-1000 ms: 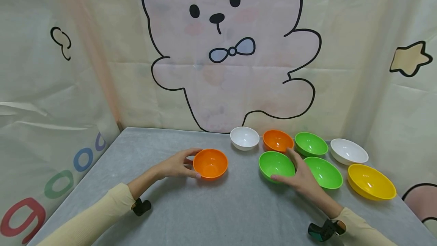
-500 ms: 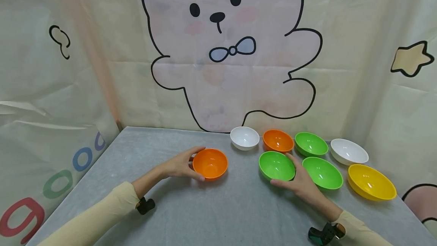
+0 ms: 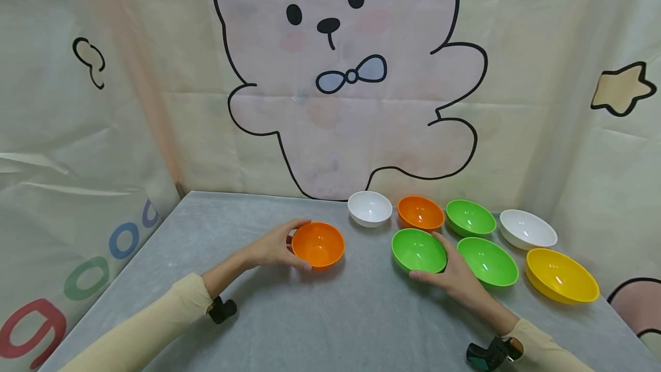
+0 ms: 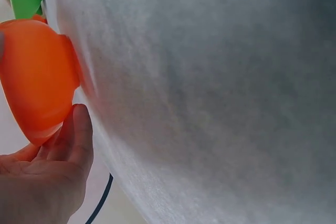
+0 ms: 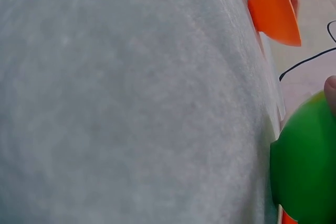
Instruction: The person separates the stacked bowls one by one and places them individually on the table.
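Observation:
In the head view my left hand (image 3: 279, 245) grips the left side of an orange bowl (image 3: 318, 244), thumb at the front and fingers behind. The left wrist view shows that orange bowl (image 4: 39, 77) side-on, its foot close to the cloth and the fingers (image 4: 81, 135) against its wall. To the right, my right hand (image 3: 451, 266) holds a green bowl (image 3: 418, 250) by its right side, thumb low at the front, fingers at the back rim. Part of this green bowl (image 5: 307, 161) shows at the edge of the right wrist view, with the thumb tip on it.
Behind stand a small white bowl (image 3: 369, 209), a second orange bowl (image 3: 420, 213) and another green bowl (image 3: 470, 217). Right of my right hand are a third green bowl (image 3: 488, 262), a larger white bowl (image 3: 528, 229) and a yellow bowl (image 3: 562, 275). Grey cloth (image 3: 330, 326) covers the table.
My left hand has moved right and closed round the orange bowl, which now sits slightly higher in view. My right thumb and fingers have settled round the green bowl.

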The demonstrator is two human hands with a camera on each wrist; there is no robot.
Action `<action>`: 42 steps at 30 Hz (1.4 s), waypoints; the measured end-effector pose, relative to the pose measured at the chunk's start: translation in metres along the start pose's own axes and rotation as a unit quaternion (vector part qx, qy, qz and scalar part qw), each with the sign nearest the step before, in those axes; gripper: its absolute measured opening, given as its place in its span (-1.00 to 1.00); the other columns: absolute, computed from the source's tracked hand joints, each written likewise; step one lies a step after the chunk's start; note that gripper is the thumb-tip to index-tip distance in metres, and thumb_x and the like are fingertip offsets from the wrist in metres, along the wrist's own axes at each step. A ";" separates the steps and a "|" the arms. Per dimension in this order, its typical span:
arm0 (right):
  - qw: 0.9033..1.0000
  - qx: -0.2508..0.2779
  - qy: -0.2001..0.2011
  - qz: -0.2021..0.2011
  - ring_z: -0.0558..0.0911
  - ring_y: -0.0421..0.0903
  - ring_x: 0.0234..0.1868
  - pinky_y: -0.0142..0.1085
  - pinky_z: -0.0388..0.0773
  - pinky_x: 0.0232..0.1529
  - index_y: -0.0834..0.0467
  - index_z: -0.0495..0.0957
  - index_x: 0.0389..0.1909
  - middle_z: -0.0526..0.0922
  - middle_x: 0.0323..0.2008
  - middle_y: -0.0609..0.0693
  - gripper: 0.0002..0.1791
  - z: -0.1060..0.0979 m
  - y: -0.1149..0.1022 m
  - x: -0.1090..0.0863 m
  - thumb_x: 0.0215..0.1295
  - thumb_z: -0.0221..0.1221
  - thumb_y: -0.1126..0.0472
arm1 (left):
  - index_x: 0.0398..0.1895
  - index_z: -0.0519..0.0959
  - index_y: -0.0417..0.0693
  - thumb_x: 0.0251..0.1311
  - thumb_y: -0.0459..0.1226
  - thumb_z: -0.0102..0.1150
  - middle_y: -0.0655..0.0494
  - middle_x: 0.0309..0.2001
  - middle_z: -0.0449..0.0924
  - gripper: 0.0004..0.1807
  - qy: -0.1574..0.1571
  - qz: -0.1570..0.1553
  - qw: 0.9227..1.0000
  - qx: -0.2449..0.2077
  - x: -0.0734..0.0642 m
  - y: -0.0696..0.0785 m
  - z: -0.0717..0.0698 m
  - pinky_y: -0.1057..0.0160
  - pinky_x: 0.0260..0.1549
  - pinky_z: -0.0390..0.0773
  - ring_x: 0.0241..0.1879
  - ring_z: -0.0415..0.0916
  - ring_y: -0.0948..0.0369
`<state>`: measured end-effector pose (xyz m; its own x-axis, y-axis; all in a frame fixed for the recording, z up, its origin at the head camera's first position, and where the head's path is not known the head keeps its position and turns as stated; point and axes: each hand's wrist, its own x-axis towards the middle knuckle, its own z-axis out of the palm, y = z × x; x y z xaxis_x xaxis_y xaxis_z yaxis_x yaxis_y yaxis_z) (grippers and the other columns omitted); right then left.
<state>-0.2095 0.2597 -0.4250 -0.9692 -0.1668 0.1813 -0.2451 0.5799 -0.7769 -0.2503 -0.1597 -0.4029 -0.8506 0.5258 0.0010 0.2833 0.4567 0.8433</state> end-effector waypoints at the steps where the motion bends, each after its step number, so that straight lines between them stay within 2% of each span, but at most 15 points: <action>1: 1.000 0.000 -0.001 0.001 0.37 0.27 0.27 0.22 0.28 0.23 0.32 0.04 0.54 0.31 0.34 0.37 0.18 0.000 0.000 0.000 0.05 0.57 0.05 | 0.54 0.19 -0.19 0.00 -0.19 0.60 -0.10 0.41 0.29 0.06 0.004 0.001 1.000 -0.001 0.000 0.001 0.000 0.06 0.07 0.59 0.15 0.49 -0.06; 6: 1.000 0.004 -0.003 0.003 0.37 0.27 0.27 0.21 0.28 0.23 0.31 0.03 0.55 0.32 0.34 0.37 0.18 0.000 0.000 0.000 0.06 0.57 0.06 | 0.53 0.22 -0.17 0.00 -0.21 0.58 -0.07 0.38 0.33 0.03 0.016 0.004 1.000 -0.008 0.005 0.003 0.000 0.06 0.09 0.58 0.12 0.50 -0.01; 15: 1.000 0.011 -0.005 0.002 0.38 0.27 0.26 0.19 0.29 0.22 0.30 0.02 0.55 0.31 0.34 0.37 0.17 -0.001 0.001 -0.001 0.07 0.56 0.08 | 0.53 0.23 -0.15 -0.02 -0.19 0.61 -0.04 0.39 0.33 0.04 0.012 0.010 1.000 -0.012 0.020 0.014 0.006 0.09 0.08 0.59 0.11 0.49 0.01; 25: 1.000 0.006 -0.003 0.001 0.38 0.27 0.25 0.21 0.28 0.22 0.32 0.03 0.54 0.32 0.33 0.38 0.16 -0.002 0.001 -0.001 0.08 0.55 0.07 | 0.51 0.26 -0.12 -0.04 -0.17 0.63 0.00 0.35 0.37 0.03 0.006 0.022 1.000 -0.019 0.037 0.026 0.022 0.13 0.04 0.61 0.10 0.50 0.02; 31: 1.000 0.004 -0.005 0.005 0.37 0.27 0.26 0.22 0.28 0.23 0.31 0.02 0.54 0.30 0.35 0.37 0.16 -0.001 0.002 -0.001 0.09 0.55 0.06 | 0.50 0.27 -0.14 -0.03 -0.19 0.61 0.00 0.33 0.39 0.01 -0.003 0.037 0.999 -0.029 0.048 0.027 0.033 0.15 0.02 0.62 0.09 0.50 0.03; 42: 1.000 0.005 -0.013 0.020 0.34 0.28 0.29 0.25 0.25 0.26 0.32 -0.03 0.56 0.25 0.38 0.38 0.20 -0.002 0.001 -0.001 0.10 0.54 0.03 | 0.50 0.28 -0.11 0.00 -0.20 0.60 0.03 0.34 0.37 -0.02 -0.012 0.039 0.998 -0.047 0.055 0.032 0.046 0.15 0.05 0.59 0.13 0.46 0.05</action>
<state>-0.2092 0.2617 -0.4250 -0.9773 -0.1637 0.1345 -0.2056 0.5790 -0.7890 -0.2679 -0.0828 -0.4011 -0.8166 0.5745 0.0560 0.3037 0.3450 0.8881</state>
